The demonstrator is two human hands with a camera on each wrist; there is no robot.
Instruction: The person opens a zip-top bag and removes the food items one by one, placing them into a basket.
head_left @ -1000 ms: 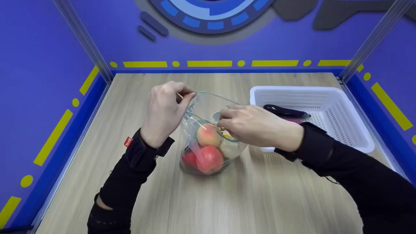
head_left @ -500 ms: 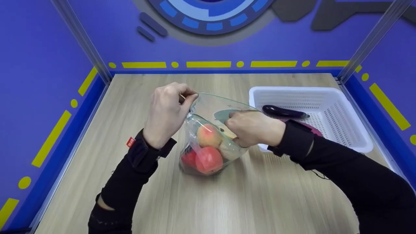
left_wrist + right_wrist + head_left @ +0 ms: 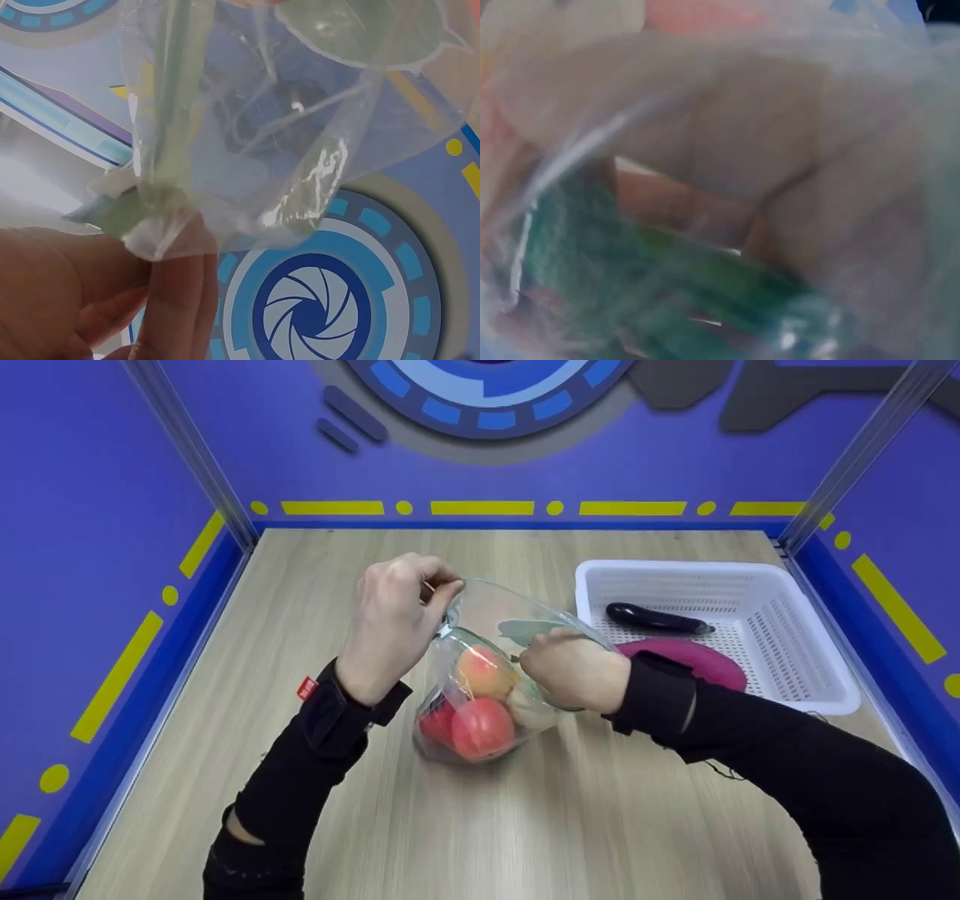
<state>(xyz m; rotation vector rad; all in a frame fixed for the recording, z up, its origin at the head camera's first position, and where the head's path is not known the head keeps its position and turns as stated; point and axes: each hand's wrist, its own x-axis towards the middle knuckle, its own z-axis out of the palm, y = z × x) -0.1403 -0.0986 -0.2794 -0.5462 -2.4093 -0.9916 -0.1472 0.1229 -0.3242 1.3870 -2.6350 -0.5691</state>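
At the centre of the frame we see a clear plastic bag (image 3: pixel 480 690) standing on the wooden surface (image 3: pixel 525 825), holding a peach (image 3: pixel 484 671) above two red fruits (image 3: pixel 480 727). Our left hand (image 3: pixel 394 622) pinches the bag's upper left rim — the grip clenched on the plastic — while our right hand (image 3: pixel 574 671) grasps the rim's right side. At right, a white basket (image 3: pixel 817 675) holds an eggplant (image 3: pixel 656 619) and a purple round thing (image 3: pixel 697 656).
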